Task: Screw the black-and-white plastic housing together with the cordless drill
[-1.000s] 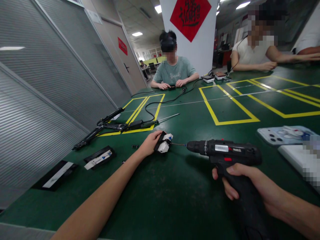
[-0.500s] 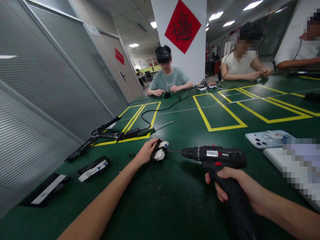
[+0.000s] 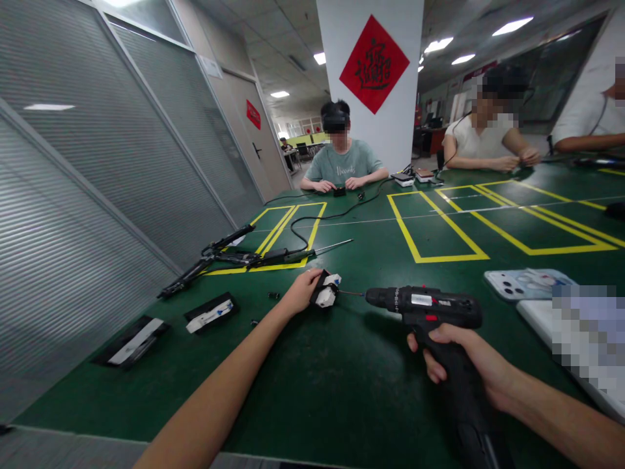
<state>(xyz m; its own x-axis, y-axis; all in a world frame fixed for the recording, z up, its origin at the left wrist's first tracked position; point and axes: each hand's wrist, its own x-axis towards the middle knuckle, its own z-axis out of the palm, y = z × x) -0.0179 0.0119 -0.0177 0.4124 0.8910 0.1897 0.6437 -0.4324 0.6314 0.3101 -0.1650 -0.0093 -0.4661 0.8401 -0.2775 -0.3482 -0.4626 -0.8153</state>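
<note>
My left hand [image 3: 301, 292] is closed around a small black-and-white part [image 3: 326, 294], keeping it on the green table [image 3: 303, 391]. In my right hand [image 3: 454, 355] is a black cordless drill [image 3: 424, 306], gripped by its handle and pointing left. Its long thin bit [image 3: 352, 293] reaches to the right side of the part; whether the tip sits in a screw is too small to tell. Left of my left forearm lie a similar black-and-white part [image 3: 211, 314] and a flat black piece with a white strip [image 3: 134, 345]. Small black bits [image 3: 273, 296] lie beside my wrist.
Behind my left hand rest a black folded stand [image 3: 209, 257] and a screwdriver-like tool [image 3: 336, 246] with a cable [image 3: 336, 212]. A phone [image 3: 527, 284] and a white box [image 3: 547, 326] are at right. Several people sit across the table, beyond yellow tape outlines [image 3: 452, 258].
The camera view has shifted, so the table scene appears further right and more of the near table edge shows. Both hands keep their holds, with the bit still at the part.
</note>
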